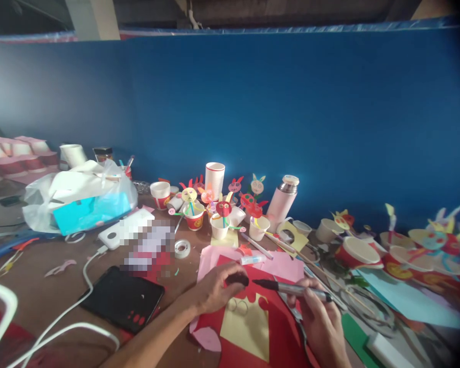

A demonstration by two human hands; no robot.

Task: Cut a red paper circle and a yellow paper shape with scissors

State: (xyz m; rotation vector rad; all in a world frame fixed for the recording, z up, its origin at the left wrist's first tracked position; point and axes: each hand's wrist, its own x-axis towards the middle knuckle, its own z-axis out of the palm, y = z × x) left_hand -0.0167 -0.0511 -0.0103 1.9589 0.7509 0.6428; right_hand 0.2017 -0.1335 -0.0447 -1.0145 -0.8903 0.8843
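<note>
My left hand [220,289] is closed, its thumb and fingers pinching a small dark piece [237,280] whose kind I cannot make out. In my right hand [322,317] is a grey and black marker [299,290], its black tip pointing left at that piece and a small gap apart from it. Below both hands lies a yellow paper sheet [249,337] with two circles drawn on it. It rests on red paper [210,327], with pink paper [287,266] underneath. Small red paper cutouts lie by the yellow sheet's upper edge.
Paper cups with paper figures [219,227] stand behind the papers, near a pink thermos [281,204] and a tape roll [182,248]. At left are a black phone [122,299], a white cable [61,322] and a plastic bag [42,204]. More decorated cups [358,251] crowd the right.
</note>
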